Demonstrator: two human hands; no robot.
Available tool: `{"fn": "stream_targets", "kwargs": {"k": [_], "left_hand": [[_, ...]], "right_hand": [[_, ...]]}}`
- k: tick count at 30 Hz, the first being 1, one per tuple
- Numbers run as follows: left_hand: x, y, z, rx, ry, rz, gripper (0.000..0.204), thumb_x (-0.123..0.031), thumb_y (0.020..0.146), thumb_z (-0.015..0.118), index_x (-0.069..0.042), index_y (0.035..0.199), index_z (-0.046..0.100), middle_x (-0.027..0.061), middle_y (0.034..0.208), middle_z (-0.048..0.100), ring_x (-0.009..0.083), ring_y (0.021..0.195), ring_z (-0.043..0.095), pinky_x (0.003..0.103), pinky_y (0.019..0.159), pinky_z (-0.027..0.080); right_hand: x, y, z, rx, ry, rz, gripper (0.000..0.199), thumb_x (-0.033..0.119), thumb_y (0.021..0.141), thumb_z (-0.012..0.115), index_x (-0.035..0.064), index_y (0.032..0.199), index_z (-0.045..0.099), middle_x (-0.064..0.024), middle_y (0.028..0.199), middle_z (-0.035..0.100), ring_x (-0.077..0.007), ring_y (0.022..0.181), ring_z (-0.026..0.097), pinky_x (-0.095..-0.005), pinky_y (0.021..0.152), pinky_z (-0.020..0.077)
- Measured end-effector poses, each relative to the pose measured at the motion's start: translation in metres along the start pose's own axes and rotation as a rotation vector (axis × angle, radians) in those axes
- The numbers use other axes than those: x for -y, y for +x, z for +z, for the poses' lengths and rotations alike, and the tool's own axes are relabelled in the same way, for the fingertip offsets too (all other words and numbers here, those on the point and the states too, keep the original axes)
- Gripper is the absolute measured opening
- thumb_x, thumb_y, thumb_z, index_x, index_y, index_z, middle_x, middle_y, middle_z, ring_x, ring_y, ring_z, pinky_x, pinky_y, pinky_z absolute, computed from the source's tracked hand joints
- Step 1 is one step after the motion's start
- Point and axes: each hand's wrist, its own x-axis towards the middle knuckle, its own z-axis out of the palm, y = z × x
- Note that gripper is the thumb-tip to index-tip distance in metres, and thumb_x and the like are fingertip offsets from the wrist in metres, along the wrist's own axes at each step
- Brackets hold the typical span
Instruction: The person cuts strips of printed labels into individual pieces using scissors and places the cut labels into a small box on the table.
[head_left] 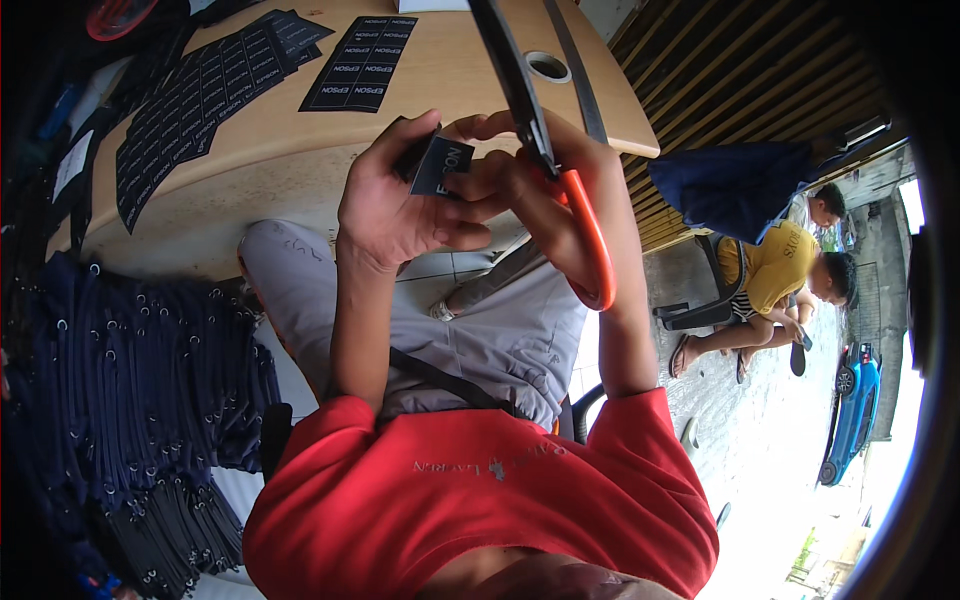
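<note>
In front of my lap, both hands are raised close together. My left hand is closed on a small stack of dark pieces between thumb and fingers. At the front of it, a small black label with pale lettering is tilted and gripped at its right edge by my right fingertips. My right hand also keeps hold of a pair of scissors with orange-red handles. Their long dark blades point up and away over the table. The lower edges of the stack are partly hidden by the front label.
On the wooden table lie overlapping black label sheets and a separate sheet. A round hole sits near its right end. Dark blue straps with metal rings hang at left. Two people sit at right, near a slatted wall.
</note>
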Motion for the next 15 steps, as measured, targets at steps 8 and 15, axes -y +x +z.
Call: {"fn": "stream_targets", "kwargs": {"k": [8, 15], "left_hand": [[-0.005, -0.014, -0.007, -0.126, -0.012, 0.063, 0.044, -0.042, 0.100, 0.034, -0.013, 0.130, 0.049, 0.0110, 0.090, 0.061, 0.0194, 0.067, 0.044, 0.029, 0.048, 0.030], [-0.019, -0.012, -0.031, -0.158, 0.021, 0.051, 0.041, -0.041, 0.101, 0.034, -0.010, 0.122, 0.051, 0.0146, 0.089, 0.062, 0.0237, 0.075, 0.047, 0.027, 0.047, 0.029]], "right_hand": [[0.002, 0.023, 0.004, 0.183, -0.471, -0.096, 0.022, 0.012, 0.079, 0.067, -0.0063, 0.091, 0.065, -0.0199, 0.059, 0.061, -0.0310, 0.053, 0.063, -0.0363, 0.053, 0.0478], [-0.032, 0.055, 0.004, 0.339, -0.459, -0.011, 0.024, 0.015, 0.077, 0.064, -0.0085, 0.084, 0.064, -0.0227, 0.059, 0.059, -0.0333, 0.055, 0.062, -0.0368, 0.055, 0.0487]]}}
